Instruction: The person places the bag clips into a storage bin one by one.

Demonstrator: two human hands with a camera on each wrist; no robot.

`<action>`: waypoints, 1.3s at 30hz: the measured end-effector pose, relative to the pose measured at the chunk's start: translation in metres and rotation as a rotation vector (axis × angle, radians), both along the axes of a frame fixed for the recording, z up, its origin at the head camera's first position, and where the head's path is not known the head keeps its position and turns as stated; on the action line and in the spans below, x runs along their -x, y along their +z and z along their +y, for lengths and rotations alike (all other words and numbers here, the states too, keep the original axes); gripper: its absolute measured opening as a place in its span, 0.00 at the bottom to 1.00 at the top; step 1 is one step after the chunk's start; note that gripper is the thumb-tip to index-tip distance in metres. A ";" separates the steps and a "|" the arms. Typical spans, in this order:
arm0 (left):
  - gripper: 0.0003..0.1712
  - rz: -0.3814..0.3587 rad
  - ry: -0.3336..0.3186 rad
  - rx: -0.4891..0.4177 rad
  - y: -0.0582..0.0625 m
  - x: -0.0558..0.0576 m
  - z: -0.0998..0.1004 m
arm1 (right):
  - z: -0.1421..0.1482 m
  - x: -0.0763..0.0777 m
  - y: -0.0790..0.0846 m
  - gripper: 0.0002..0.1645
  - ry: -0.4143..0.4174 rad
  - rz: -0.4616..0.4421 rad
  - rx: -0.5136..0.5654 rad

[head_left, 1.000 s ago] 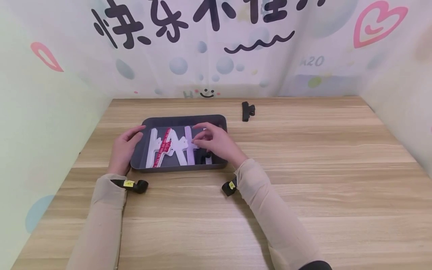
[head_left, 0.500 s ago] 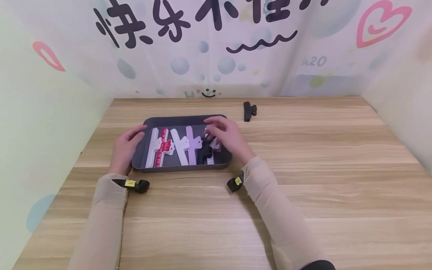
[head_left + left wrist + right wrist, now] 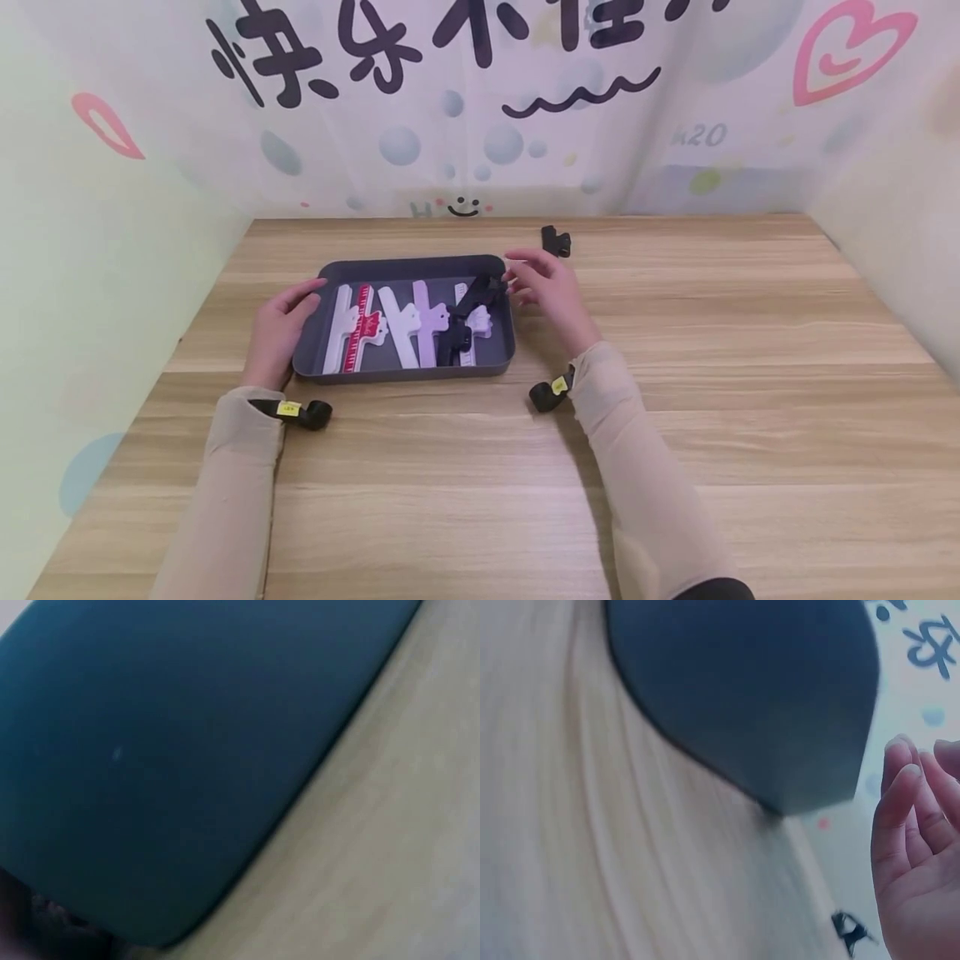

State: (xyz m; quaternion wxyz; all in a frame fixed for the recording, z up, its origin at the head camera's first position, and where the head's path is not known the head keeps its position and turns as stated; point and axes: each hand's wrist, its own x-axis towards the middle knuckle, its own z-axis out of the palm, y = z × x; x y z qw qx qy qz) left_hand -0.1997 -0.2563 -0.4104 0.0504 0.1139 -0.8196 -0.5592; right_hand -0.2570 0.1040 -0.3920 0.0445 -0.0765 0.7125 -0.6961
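My left hand (image 3: 279, 337) rests against the left side of a dark grey tray (image 3: 405, 375), fingertips at the rim and fingers fairly straight. Just off the tray's right rim, my right hand (image 3: 551, 296) hovers with loosely bent fingers and nothing in them; the right wrist view also shows these fingers (image 3: 922, 817) bare. Inside the tray lie a white clip (image 3: 336, 337), a red clip (image 3: 358, 329), another white clip (image 3: 401, 327), a purple clip (image 3: 425, 333) and a black clip (image 3: 453, 337). A second black clip (image 3: 476, 296) lies slanted over a ruler-marked white clip (image 3: 468, 354).
Another black clip (image 3: 556, 242) lies on the wooden table (image 3: 435, 467), behind my right hand. A printed wall covering (image 3: 510, 108) rises from the table's back edge. Mostly the tray's outer wall (image 3: 187, 750) fills the left wrist view.
My right hand has moved right, out of the tray, uncovering the slanted black clip. The red clip now lies more in line with the left white clip. The left hand keeps its place.
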 end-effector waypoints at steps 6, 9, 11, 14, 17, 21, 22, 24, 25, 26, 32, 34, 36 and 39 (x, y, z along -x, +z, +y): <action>0.22 0.006 0.007 0.008 0.000 -0.001 -0.002 | 0.018 0.010 -0.017 0.22 -0.029 -0.062 0.100; 0.22 0.005 0.010 0.008 -0.001 -0.001 -0.002 | 0.026 0.012 -0.022 0.23 -0.038 -0.077 0.166; 0.22 0.003 0.010 0.009 -0.001 -0.001 -0.002 | 0.029 0.014 -0.023 0.23 -0.049 -0.075 0.183; 0.21 0.002 0.012 0.002 0.000 -0.001 -0.002 | 0.032 0.016 -0.023 0.23 -0.067 -0.057 0.124; 0.21 0.000 0.013 -0.005 0.000 -0.001 -0.003 | 0.035 0.021 -0.025 0.23 -0.092 -0.034 0.081; 0.21 -0.001 0.017 -0.004 0.000 -0.001 -0.003 | 0.040 0.028 -0.026 0.24 -0.156 -0.021 0.097; 0.21 0.000 0.016 -0.004 0.000 -0.001 -0.003 | 0.041 0.030 -0.027 0.24 -0.178 -0.019 0.105; 0.21 0.006 0.013 -0.009 -0.001 -0.001 -0.003 | 0.044 0.034 -0.028 0.24 -0.217 -0.024 0.113; 0.21 0.009 0.012 -0.011 -0.001 -0.001 -0.003 | 0.046 0.036 -0.028 0.24 -0.235 -0.026 0.116; 0.21 0.010 0.012 -0.016 -0.001 -0.001 -0.002 | 0.046 0.038 -0.028 0.24 -0.249 -0.030 0.117; 0.21 -0.001 0.034 -0.006 0.000 -0.002 -0.003 | 0.049 0.051 -0.024 0.25 -0.278 -0.033 -0.024; 0.21 0.003 0.033 -0.001 -0.001 -0.001 -0.002 | 0.052 0.056 -0.023 0.25 -0.298 -0.039 -0.084; 0.21 0.011 0.027 -0.008 -0.001 0.000 0.000 | 0.055 0.059 -0.022 0.26 -0.308 -0.046 -0.128; 0.21 0.019 0.023 -0.023 -0.002 0.000 0.001 | 0.057 0.064 -0.021 0.27 -0.299 -0.053 -0.169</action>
